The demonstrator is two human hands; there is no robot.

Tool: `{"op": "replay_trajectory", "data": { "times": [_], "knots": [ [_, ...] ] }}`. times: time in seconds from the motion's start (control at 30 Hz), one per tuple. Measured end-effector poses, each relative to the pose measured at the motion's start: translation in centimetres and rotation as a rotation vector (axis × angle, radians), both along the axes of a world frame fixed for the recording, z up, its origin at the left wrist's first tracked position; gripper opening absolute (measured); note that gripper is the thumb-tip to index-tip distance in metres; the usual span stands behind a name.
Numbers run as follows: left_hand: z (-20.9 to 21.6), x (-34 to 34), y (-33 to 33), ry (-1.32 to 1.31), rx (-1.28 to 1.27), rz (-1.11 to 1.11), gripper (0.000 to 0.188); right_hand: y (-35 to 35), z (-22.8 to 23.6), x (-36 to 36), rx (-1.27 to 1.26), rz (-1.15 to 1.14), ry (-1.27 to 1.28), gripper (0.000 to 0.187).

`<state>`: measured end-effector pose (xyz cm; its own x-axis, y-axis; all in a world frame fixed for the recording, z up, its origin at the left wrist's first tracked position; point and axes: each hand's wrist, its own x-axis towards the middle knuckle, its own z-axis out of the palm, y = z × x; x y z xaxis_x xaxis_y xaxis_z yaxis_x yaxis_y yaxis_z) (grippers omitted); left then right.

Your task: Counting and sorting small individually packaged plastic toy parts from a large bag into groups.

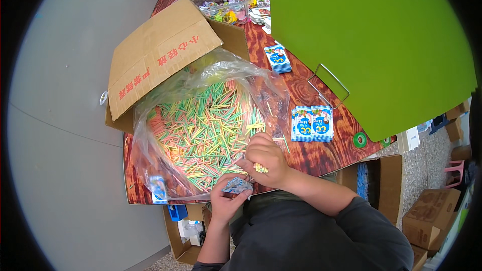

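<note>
Thin candy-like sticks (201,130) in green, yellow and pink lie heaped in a large see-through plastic liner (228,62), which spreads from the mouth of a cardboard carton (163,52). Over the near right edge of the heap, my right hand (268,153) is closed around a bundle of sticks (260,168), whose ends show below the fist. Just to its lower left, my left hand (226,205) grips a small blue-and-white packet (237,185) between thumb and fingers. The right fist is close to the packet; whether they touch I cannot tell.
Flat blue-and-white packets (312,123) lie right of the heap, with another stack (277,58) farther back. One packet (158,189) rests at the near left. A green board (371,45) with a metal handle (329,85) covers the far right. Plastic tubs (223,7) stand behind the carton.
</note>
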<state>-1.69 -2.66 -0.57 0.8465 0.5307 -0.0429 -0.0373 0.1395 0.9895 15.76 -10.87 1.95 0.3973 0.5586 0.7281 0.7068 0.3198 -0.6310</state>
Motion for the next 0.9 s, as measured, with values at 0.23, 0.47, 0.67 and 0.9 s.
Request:
{"op": "replay_trajectory", "data": {
  "times": [0.23,0.47,0.67,0.9],
  "knots": [
    [0.1,0.0,0.0,0.006,0.036,-0.007,0.031,0.0,-0.2,0.1,-0.010,0.007,0.006,0.021],
    [0.0,0.0,0.0,0.042,0.032,-0.014,0.030,-0.1,-0.3,0.0,-0.020,0.006,0.009,0.020],
    [-0.2,0.0,-0.1,0.051,0.074,0.016,0.029,-0.2,-0.3,0.0,-0.043,0.021,0.028,0.020],
    [-0.2,1.6,0.1,0.109,0.591,0.190,0.029,-0.7,2.3,-0.3,-0.261,0.485,1.100,0.043]
  ]
}}
